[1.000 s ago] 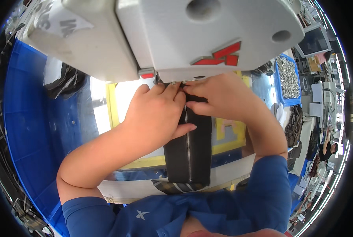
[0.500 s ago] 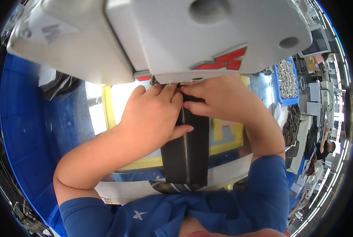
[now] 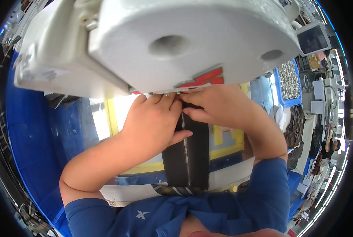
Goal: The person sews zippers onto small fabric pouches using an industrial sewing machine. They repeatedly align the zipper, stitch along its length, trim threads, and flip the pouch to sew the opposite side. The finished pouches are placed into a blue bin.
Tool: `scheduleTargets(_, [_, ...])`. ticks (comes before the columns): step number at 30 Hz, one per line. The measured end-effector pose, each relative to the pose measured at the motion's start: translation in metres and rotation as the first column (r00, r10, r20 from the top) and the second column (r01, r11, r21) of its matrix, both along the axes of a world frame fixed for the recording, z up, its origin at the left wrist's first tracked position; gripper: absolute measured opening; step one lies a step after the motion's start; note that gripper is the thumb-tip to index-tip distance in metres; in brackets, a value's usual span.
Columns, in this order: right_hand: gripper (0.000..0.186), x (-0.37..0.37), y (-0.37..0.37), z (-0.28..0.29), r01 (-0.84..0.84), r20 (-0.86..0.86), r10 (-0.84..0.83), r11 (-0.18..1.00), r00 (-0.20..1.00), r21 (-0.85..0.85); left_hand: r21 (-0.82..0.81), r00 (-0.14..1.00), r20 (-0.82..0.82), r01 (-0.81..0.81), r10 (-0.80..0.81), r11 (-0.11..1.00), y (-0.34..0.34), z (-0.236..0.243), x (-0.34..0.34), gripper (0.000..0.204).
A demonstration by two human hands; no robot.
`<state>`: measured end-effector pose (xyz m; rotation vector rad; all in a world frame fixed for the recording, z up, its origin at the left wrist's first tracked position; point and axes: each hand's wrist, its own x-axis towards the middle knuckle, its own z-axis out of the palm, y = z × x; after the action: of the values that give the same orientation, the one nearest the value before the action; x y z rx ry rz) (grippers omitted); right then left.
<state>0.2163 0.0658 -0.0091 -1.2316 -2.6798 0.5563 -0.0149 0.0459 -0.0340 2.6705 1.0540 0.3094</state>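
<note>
Resting our left hand [image 3: 153,118] on the black cloth [image 3: 199,158], fingers extended, thumb apart, we have our right hand [image 3: 212,104] beside the zipper [image 3: 186,158]; whether its fingers pinch, we cannot tell. The cloth runs from under the sewing machine [image 3: 200,23] toward our shirt [image 3: 228,213].

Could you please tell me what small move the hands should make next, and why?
Probably ease the black fabric slightly forward, flat: the left hand and right hand both reach onto it beside the sewing machine head, and much of the zipper lies on the near side.
</note>
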Motion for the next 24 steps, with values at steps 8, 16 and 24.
scheduleTargets(8, [0.028, -0.009, -0.004, -0.001, 0.021, 0.045, -0.019, 0.998, 0.999, -0.054, -0.025, 0.998, -0.055, -0.027, 0.026, 0.999, -0.001, 0.004, 0.000, 0.066])
scheduleTargets(16, [0.028, -0.006, -0.007, -0.003, 0.031, 0.037, -0.031, 0.999, 0.999, 0.024, -0.065, 1.000, 0.008, -0.004, 0.005, 0.998, 0.001, -0.002, 0.001, 0.067])
scheduleTargets(24, [0.034, -0.004, -0.009, -0.005, 0.004, 0.015, -0.005, 0.999, 1.000, 0.040, -0.067, 0.999, -0.044, -0.029, 0.026, 0.997, -0.001, 0.004, 0.002, 0.068])
